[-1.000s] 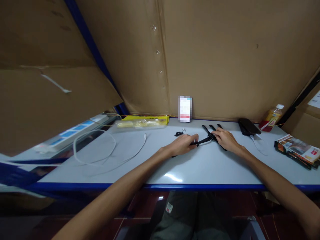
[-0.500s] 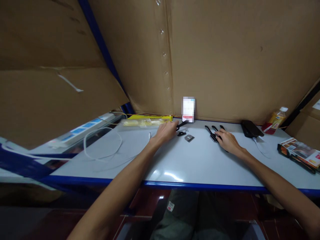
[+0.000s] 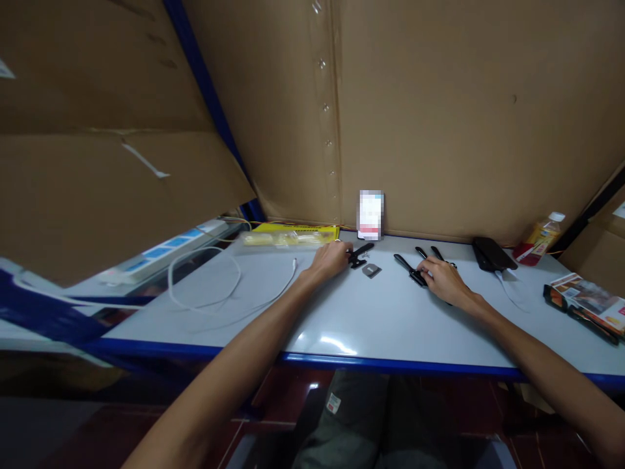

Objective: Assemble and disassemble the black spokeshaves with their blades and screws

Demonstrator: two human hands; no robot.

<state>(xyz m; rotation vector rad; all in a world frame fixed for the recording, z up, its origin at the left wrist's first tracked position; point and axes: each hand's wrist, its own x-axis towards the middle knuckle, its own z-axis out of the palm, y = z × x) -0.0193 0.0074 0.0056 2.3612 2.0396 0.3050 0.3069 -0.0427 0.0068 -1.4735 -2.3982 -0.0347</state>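
Note:
My left hand point(image 3: 332, 259) rests low over the table's far middle, fingers closed round a slim black-handled tool point(image 3: 363, 249) that points away to the right. Just under it lies a small black part point(image 3: 358, 263), close to or touching the tool. Beside these is a flat grey metal plate point(image 3: 372, 270) with a light patch in it. On the right, my right hand point(image 3: 443, 280) has its fingers bent down on a black tool point(image 3: 404, 263) with a long handle and a wider head. More black handles point(image 3: 422, 253) stick out beyond the knuckles. The fingertips are partly hidden.
A phone point(image 3: 370, 215) with a lit, blurred screen leans on the cardboard wall. A yellow packet point(image 3: 297, 232), white cable point(image 3: 239, 273) and power strip point(image 3: 166, 251) lie left. Right are a dark case point(image 3: 492, 254), drink bottle point(image 3: 541, 240) and printed package point(image 3: 588, 301).
The tool in my left hand has come down and nearer, towards the small black part. Under my right hand, the leftmost black tool has swung slightly left. The view has shifted a little.

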